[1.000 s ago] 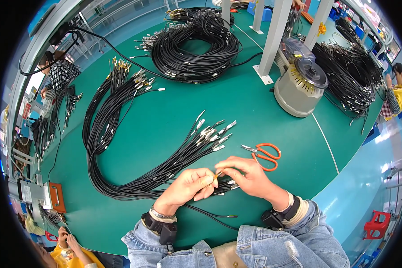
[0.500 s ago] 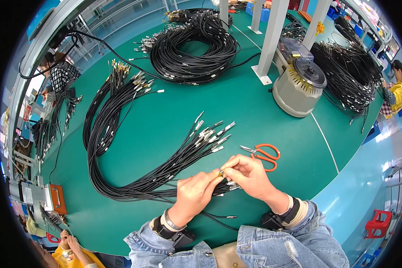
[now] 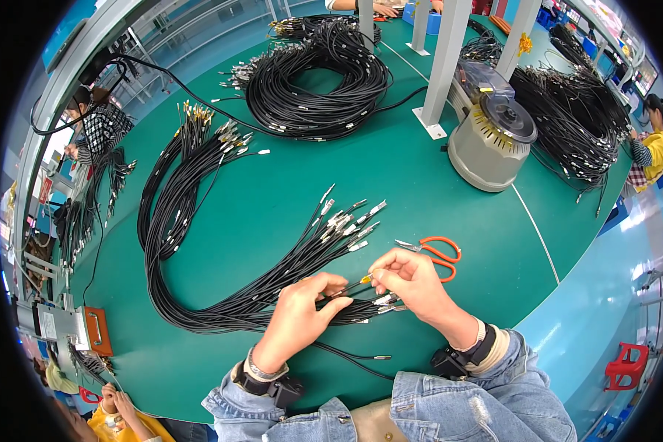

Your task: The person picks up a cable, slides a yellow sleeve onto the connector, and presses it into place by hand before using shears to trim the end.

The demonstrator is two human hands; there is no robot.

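Yellow cable tip (image 3: 366, 279): pinched by R. hand (image 3: 407, 283). L. hand (image 3: 302, 313): thumb & forefinger parted, grip can't be told. Scissors (image 3: 418, 247), orange-hdld.: seen just beyond R. fingers.

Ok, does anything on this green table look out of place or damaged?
Nothing looks spilled or plainly damaged. The only slightly untidy spot: a couple of black cables splay away from the curved bundle toward the denim jacket.

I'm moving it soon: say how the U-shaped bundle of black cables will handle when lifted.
The bundle probably sags, since it bends in a wide curve. It may be heavy, being packed so thickly. Its fanned ends could splay.
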